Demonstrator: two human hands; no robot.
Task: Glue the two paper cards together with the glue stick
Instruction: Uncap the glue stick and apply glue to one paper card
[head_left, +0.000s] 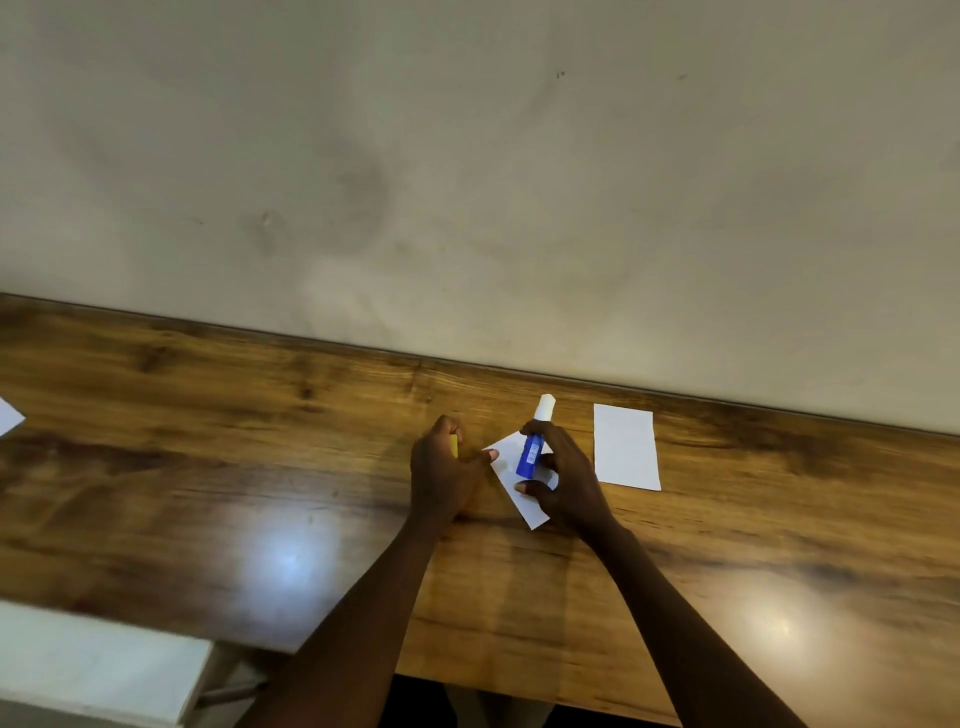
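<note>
My right hand (563, 475) holds a blue glue stick (532, 449) with its white glue end (545, 405) pointing away from me, above a tilted white paper card (511, 480) on the wooden table. My left hand (444, 467) is closed around a small yellow piece (454, 446), apparently the cap, and its thumb touches the card's left corner. A second white card (626, 447) lies flat to the right, apart from both hands.
The wooden table (208, 467) runs along a pale wall (467, 182). A white paper corner (8, 415) shows at the far left edge. A white piece of furniture (93, 670) stands below the table's near-left edge.
</note>
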